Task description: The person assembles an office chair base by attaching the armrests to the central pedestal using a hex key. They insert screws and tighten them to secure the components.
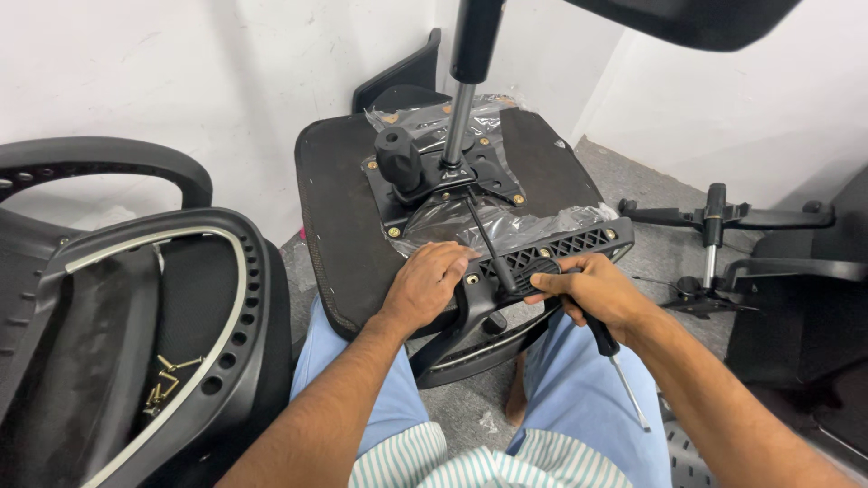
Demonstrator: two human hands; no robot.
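An upturned black chair seat [339, 217] rests on my lap, its metal mechanism plate [434, 176] and gas cylinder [461, 108] pointing up. A black ribbed armrest bracket [570, 244] lies across the seat's near edge. My left hand [425, 285] presses on the bracket's left end, fingers curled beside a brass bolt. My right hand [592, 294] rests on the middle of the bracket and grips a black-handled driver [624, 380], whose thin metal shaft points down toward the floor. A thin black lever rod [484, 239] runs from the mechanism toward my hands.
Clear plastic wrap [506, 226] covers part of the seat. At left lies a black chair backrest [217, 316] with several brass screws [167, 384] in its hollow. A chair base part [714, 217] lies on the grey floor at right. White walls stand close behind.
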